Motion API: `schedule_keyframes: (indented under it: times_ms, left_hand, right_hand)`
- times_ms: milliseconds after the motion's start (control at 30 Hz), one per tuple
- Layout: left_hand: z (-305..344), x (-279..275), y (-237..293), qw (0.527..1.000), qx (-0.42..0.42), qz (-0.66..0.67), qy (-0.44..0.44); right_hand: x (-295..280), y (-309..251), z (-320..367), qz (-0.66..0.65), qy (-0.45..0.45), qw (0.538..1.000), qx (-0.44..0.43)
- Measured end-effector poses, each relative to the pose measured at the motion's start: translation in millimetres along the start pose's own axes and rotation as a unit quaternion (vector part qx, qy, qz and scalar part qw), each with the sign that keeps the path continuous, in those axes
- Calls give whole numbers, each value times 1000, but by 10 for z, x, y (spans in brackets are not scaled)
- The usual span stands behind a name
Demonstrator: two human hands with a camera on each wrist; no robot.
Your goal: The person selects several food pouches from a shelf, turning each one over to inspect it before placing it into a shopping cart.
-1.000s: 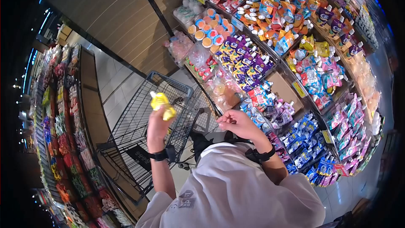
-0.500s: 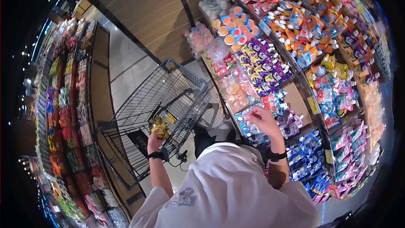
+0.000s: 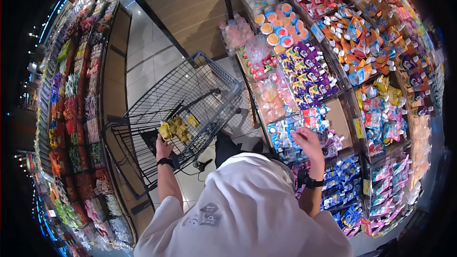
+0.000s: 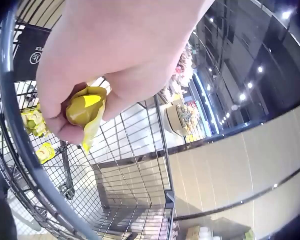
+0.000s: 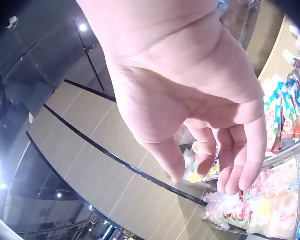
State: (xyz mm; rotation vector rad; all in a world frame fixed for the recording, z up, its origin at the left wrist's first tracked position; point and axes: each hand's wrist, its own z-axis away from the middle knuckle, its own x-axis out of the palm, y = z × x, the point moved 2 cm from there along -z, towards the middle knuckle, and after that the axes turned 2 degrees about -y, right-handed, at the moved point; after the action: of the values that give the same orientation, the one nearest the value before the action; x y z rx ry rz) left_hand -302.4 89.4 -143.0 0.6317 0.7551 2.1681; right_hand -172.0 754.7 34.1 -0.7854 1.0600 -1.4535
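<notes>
My left hand (image 3: 163, 148) reaches over the shopping cart (image 3: 223, 74) and grips a yellow pouch (image 4: 85, 110), its fingers and thumb curled round it in the left wrist view. Several yellow pouches (image 3: 181, 131) lie in the cart beside that hand, one of them (image 3: 193, 120) a little apart from the others. Loosely bent fingers hang from my right hand (image 3: 309, 143), which holds nothing. It hovers over blue and white pouches (image 3: 284, 135) at the near edge of the display, palm showing in the right wrist view.
Bins of spouted pouches, purple packs (image 3: 307, 69) and jelly cups (image 3: 281, 26) fill the sloping display on the right. A bare cardboard panel (image 3: 340, 114) shows among them. Shelves of small packets (image 3: 71, 138) run along the left, beyond the cart. A wood-look wall (image 3: 190, 14) stands behind.
My left hand has lowered a yellow pouch from above the cart down into it. My right hand has shifted right, from in front of my body to over the display bins.
</notes>
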Motion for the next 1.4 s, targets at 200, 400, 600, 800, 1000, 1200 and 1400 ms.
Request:
schedule_keyframes:
  times_ms: [200,400,600,800,1000,1200,1400]
  left_hand:
    - [276,57,303,960,-44,-275,36]
    - [17,145,-109,847,101,-521,23]
    - [651,689,-509,731,155,-664,38]
    - [1041,923,-742,551,317,-759,140]
    - [859,802,-839,400,410,-808,141]
    - [789,707,-878,341,438,-822,129]
    - [869,789,-843,336,381,-853,122]
  right_hand:
    - [29,9,-5,-7,7,1000,-2]
    - [-16,63,5,-4,5,1000,1]
    - [-249,134,100,-12,65,998,12]
    - [-757,304,324,234,248,940,1]
    - [-1003,431,520,293,360,885,19]
    - [-843,651,378,104,286,947,100]
    - [-537,515,308,-125,169,964,163]
